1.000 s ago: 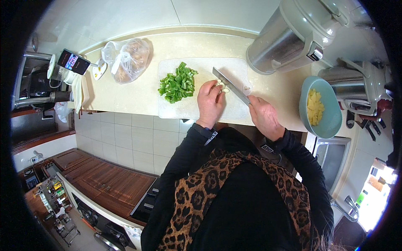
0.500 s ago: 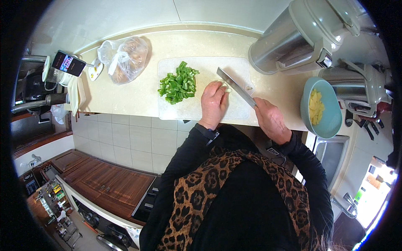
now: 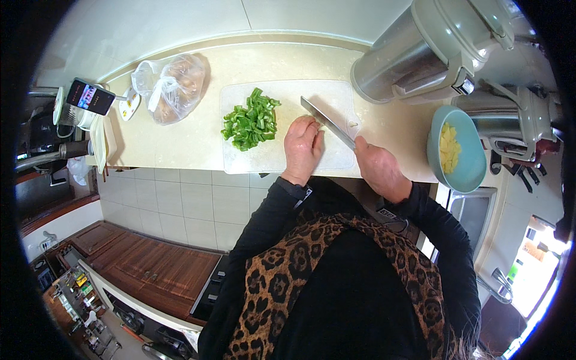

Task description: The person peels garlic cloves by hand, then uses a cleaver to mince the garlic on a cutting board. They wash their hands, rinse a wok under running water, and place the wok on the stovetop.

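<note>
My right hand [image 3: 378,165] is closed on the handle of a broad kitchen knife [image 3: 327,122], its blade angled up-left over the white cutting board [image 3: 245,162]. My left hand [image 3: 303,147] rests on the board beside the blade, fingers curled over pale pieces that look like garlic cloves [image 3: 319,127], mostly hidden under the fingertips and blade. A pile of chopped green peppers [image 3: 249,117] lies on the board to the left. A light blue bowl [image 3: 473,162] of pale yellow chunks [image 3: 449,144] stands right of the board.
A plastic bag of brown items [image 3: 171,90] and a phone on a stand [image 3: 90,96] are at left. Two steel appliances [image 3: 396,66] [image 3: 486,114] stand at right, near knives [image 3: 525,177], a sink [image 3: 465,210] and faucet [image 3: 501,282]. The counter's front edge [image 3: 156,165] borders the board.
Both hands and the knife shifted slightly right, then back left. The garlic pieces are more covered now. The whole view has also shifted a little as the head moved.
</note>
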`<state>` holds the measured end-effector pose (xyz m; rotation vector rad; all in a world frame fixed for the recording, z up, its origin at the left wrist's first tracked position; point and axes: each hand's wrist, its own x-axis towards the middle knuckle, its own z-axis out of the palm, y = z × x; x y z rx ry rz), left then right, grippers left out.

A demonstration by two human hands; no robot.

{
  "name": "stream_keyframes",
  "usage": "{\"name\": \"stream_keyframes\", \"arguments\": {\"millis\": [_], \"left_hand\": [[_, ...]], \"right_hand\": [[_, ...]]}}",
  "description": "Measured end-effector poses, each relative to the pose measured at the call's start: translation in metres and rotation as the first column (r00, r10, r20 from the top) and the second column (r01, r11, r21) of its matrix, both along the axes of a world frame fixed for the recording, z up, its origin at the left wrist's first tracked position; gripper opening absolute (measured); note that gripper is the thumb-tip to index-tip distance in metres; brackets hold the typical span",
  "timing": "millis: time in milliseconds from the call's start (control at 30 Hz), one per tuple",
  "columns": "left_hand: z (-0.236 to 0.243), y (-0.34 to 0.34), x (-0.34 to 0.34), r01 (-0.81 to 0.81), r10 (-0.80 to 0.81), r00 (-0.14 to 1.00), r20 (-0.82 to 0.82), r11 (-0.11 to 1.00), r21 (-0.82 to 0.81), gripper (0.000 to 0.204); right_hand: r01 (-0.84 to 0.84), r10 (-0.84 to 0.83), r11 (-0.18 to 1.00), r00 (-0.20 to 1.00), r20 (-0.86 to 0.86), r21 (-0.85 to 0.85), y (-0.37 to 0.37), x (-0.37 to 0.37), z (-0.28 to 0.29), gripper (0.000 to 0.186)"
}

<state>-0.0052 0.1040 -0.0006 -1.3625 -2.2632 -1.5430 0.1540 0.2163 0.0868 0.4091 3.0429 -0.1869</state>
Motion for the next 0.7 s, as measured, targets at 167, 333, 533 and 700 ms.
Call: {"name": "stream_keyframes", "arguments": {"millis": [167,333,533,700], "left_hand": [[0.001,-0.001,0.000,0.001,-0.001,1.000,0.007,1.000,0.007,0.022],[0.002,-0.001,0.000,0.002,-0.002,1.000,0.005,1.000,-0.002,0.022],[0.002,-0.001,0.001,-0.001,0.001,0.999,0.033,1.000,-0.007,0.021],[0.002,-0.002,0.001,0.003,-0.003,0.999,0.037,1.000,-0.005,0.021]], "right_hand": [[0.025,-0.024,0.993,1.000,-0.004,0.112,-0.010,-0.010,-0.015,0.014],[0.090,-0.091,0.995,0.995,-0.039,-0.041,-0.007,-0.010,-0.015,0.013],[0.055,-0.058,0.994,0.998,-0.038,-0.096,-0.009,-0.003,-0.002,0.016],[0.056,-0.058,0.997,0.998,-0.026,-0.054,-0.016,-0.014,-0.010,0.019]]}}
